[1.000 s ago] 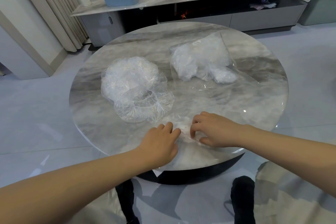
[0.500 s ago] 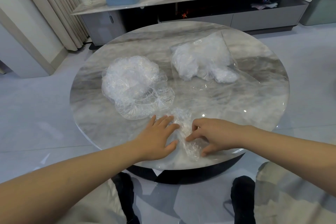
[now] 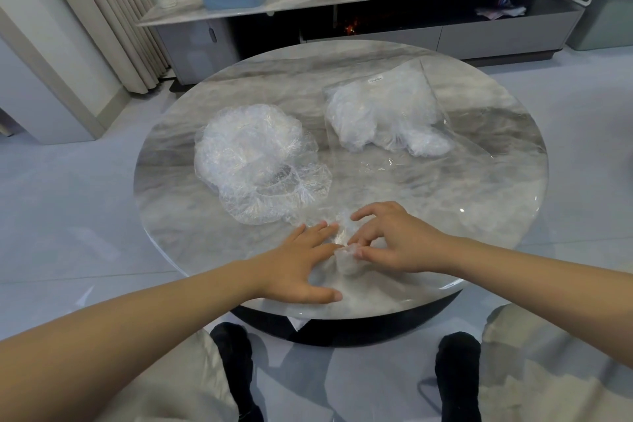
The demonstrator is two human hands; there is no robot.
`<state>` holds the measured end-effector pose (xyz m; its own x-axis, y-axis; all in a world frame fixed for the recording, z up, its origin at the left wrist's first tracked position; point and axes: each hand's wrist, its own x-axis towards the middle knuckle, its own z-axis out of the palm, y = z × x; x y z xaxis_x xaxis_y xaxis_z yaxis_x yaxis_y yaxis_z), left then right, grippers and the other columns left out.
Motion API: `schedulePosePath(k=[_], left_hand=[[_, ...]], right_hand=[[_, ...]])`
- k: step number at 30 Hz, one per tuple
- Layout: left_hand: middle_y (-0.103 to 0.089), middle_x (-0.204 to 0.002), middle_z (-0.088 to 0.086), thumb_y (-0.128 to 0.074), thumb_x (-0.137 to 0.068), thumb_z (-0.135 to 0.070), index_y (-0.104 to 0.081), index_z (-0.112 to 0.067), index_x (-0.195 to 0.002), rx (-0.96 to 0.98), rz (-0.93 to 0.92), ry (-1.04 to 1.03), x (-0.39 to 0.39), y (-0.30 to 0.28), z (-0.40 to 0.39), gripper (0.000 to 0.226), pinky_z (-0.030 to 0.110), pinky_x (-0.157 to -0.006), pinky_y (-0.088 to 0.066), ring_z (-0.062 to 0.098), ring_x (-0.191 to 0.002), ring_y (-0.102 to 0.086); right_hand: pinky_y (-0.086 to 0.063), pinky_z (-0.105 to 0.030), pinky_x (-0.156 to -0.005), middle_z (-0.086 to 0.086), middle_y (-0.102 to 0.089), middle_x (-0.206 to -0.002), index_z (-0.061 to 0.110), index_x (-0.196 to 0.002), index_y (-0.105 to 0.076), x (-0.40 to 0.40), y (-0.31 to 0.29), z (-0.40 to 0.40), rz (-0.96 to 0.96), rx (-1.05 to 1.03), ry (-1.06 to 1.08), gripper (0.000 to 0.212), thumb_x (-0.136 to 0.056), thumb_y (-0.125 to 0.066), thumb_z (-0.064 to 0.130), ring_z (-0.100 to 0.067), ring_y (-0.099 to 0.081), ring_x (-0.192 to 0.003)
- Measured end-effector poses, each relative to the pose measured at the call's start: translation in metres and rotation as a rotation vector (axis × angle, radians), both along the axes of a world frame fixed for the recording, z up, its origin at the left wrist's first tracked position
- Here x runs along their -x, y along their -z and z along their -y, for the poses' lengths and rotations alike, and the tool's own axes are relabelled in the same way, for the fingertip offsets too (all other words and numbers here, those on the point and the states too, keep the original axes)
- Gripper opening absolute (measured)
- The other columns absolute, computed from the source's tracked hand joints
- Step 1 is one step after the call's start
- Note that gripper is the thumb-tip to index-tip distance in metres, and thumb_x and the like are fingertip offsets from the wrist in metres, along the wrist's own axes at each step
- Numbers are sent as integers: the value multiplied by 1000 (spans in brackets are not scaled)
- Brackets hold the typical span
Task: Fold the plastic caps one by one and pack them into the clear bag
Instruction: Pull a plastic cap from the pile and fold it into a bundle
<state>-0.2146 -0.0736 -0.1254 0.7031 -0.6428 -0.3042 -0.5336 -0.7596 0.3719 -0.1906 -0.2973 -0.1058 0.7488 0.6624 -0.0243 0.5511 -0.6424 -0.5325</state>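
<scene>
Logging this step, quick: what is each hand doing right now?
Left hand: open, fingers flat on the plastic cap.
Right hand: pinching the same cap.

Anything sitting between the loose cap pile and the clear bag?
No. Head view shows bare marble table between the cap pile and the clear bag.

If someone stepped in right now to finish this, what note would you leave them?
Left hand: flat, fingers straight, pressing one clear crinkly plastic cap onto the round marble table.
Right hand: pinching that cap's edge, mid-fold.
Done: some folded caps sit in the clear plastic bag, far right.
Left: finish this fold, bag it, then work through the loose pile of clear caps, far left.
</scene>
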Motion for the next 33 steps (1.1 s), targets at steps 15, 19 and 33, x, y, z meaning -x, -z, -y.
schedulePosePath(k=[15,19,33], left_hand=[[-37,-50,-12,-53,-94,-38,-51,-5,-61,501,-154,-658,0,-9,24,47,16,-49,-26,3,-44,-32],[-62,-83,-4,-57,-92,-38,-59,-8,-96,515,-111,-689,0,-5,24,30,19,-72,-46,7,-75,-57],[-16,-156,16,-34,-91,-40,-34,-5,-145,33,513,44,19,16,26,65,46,-116,-1,25,-146,-5]], right_hand=[[-34,-29,-61,6,-43,-59,17,-64,-38,-3,-1,-3,-56,160,153,54,-82,-50,66,-12,-44,-64],[-26,-26,-53,6,-37,-57,16,-60,-32,-1,5,-6,-140,89,264,50,-87,-58,48,-10,-34,-53],[-29,-22,-52,6,-43,-58,18,-57,-36,-1,12,-11,-248,96,398,44,-90,-57,38,-7,-38,-54]])
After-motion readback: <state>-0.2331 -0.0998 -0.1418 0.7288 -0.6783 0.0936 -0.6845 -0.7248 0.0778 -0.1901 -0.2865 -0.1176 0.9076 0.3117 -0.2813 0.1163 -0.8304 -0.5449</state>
